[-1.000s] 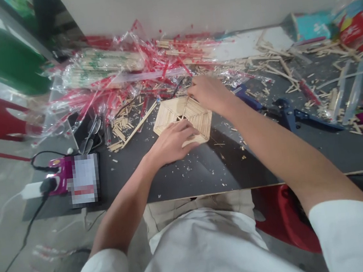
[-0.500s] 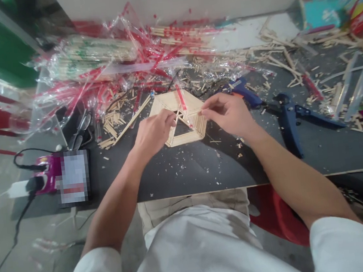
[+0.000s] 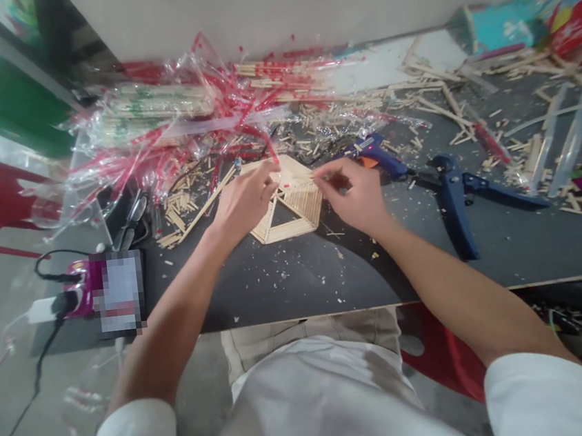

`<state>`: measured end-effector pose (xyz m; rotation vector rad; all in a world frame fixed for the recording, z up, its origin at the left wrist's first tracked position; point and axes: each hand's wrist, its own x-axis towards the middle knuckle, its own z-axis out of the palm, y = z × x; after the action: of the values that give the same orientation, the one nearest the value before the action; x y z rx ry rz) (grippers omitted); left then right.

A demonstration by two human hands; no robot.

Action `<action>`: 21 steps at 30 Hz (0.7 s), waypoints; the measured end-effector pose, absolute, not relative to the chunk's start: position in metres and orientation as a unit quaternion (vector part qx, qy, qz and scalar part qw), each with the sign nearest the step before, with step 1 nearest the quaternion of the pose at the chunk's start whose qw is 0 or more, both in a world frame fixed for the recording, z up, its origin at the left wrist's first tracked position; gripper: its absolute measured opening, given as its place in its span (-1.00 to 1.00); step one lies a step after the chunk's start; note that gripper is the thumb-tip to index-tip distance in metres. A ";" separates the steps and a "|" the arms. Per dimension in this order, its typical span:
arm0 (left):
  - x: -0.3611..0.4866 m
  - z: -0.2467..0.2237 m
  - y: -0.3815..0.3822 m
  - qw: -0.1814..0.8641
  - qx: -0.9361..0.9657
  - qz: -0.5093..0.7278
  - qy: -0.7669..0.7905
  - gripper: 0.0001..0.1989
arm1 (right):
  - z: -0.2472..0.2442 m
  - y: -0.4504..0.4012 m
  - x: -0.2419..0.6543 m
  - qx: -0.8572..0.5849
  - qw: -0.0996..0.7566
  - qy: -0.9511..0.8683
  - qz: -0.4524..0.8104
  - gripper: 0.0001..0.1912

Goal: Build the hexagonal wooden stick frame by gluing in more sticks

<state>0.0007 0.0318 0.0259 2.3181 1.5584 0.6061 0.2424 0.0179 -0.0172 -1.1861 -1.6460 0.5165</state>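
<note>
A hexagonal panel of glued wooden sticks [image 3: 292, 230] lies on the dark table, with a triangular opening in its near part. My left hand [image 3: 247, 198] rests over its left side, fingers closed at the end of a red-and-clear plastic wrapper [image 3: 269, 145]. What is under those fingertips is partly hidden. At the panel's right edge my right hand [image 3: 353, 190] pinches the end of a thin wooden stick [image 3: 302, 183], which lies across the panel. A blue glue gun [image 3: 375, 153] lies just beyond my right hand.
Blue cutting pliers [image 3: 453, 208] lie to the right. Crumpled wrappers and bundled sticks [image 3: 154, 104] cover the back left; cut sticks [image 3: 180, 209] lie left of the panel. A phone [image 3: 119, 291], a purple power strip [image 3: 81, 288] and glasses [image 3: 134, 213] occupy the left end.
My left hand has moved further over the panel, and the red wrapper has shifted left to its fingertips. My right hand has come slightly closer to the panel with the stick. The view has shifted slightly.
</note>
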 end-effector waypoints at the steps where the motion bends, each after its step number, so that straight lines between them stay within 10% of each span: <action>1: 0.004 0.030 0.037 0.138 0.819 0.182 0.527 -0.67 | -0.017 0.017 0.242 -0.485 0.502 -0.683 0.214 -0.91; 21: -0.083 0.093 0.107 0.086 0.783 0.079 0.611 -0.64 | -0.012 0.011 0.243 -0.471 0.521 -0.688 0.182 -0.90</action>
<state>-0.0826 0.1067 0.0933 2.3330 1.8227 0.2344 0.2428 0.0115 -0.0123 -1.1289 -1.6498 0.4366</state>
